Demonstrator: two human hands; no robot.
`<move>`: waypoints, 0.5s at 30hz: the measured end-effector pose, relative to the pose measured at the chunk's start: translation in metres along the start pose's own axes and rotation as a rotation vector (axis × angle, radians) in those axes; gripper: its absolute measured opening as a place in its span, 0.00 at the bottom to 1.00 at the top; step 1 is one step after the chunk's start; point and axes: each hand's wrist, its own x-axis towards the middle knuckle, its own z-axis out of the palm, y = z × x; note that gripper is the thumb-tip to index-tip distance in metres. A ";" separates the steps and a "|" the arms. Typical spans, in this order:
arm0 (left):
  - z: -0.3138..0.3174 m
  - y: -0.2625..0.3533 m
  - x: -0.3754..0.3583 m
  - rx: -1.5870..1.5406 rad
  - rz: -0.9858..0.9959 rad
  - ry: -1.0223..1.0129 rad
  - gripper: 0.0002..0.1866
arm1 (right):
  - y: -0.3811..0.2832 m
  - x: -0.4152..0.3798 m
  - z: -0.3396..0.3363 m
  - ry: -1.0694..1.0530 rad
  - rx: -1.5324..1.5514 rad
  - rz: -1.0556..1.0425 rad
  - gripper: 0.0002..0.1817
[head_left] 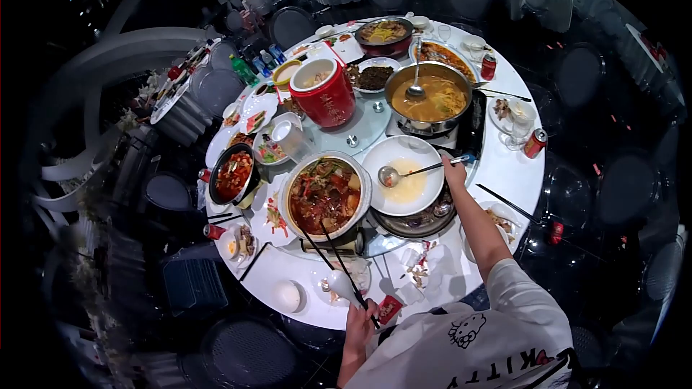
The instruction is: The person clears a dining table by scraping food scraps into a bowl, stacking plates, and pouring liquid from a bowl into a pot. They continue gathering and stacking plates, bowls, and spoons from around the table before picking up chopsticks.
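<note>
My right hand (pixel 453 171) is closed at the right rim of a white plate (pixel 375 161), which holds a shallow pool of yellowish broth. A metal ladle (pixel 389 176) rests in that broth, and its dark handle passes under my right fingers. The plate overlaps a dark oval dish (pixel 404 227). Near the table's front edge my left hand (pixel 359 323) is closed around black chopsticks (pixel 349 275). A white spoon (pixel 341 284) lies along them, seemingly in the same hand. The chopstick tips reach the near rim of a large bowl of red stew (pixel 324 194).
A steel pot of soup (pixel 430 101) with another ladle stands behind the plate. A red bucket (pixel 324 94) is on the glass turntable (pixel 364 126). Left is a black pot of red food (pixel 234 173). Cans, including a red can (pixel 535 142), bowls and scraps line the table edge.
</note>
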 end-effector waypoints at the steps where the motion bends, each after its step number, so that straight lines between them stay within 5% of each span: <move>1: -0.003 0.001 -0.002 0.010 0.006 0.003 0.21 | 0.016 0.009 0.014 -0.042 0.035 0.035 0.21; 5: -0.011 0.002 -0.010 0.032 -0.007 0.079 0.21 | 0.056 -0.004 0.033 -0.081 0.250 -0.190 0.17; 7: -0.016 0.000 -0.013 0.025 -0.030 0.096 0.21 | 0.034 -0.030 0.012 -0.327 0.278 0.095 0.14; 9: -0.011 0.000 -0.012 0.008 -0.032 0.111 0.22 | 0.041 -0.030 0.009 -0.459 0.261 0.100 0.20; 13: -0.006 -0.004 -0.004 0.018 -0.004 0.063 0.22 | 0.057 -0.028 0.022 -0.388 0.009 -0.390 0.24; 15: -0.002 -0.004 -0.002 0.005 -0.012 0.070 0.22 | 0.024 -0.049 0.008 -0.516 0.107 -0.079 0.24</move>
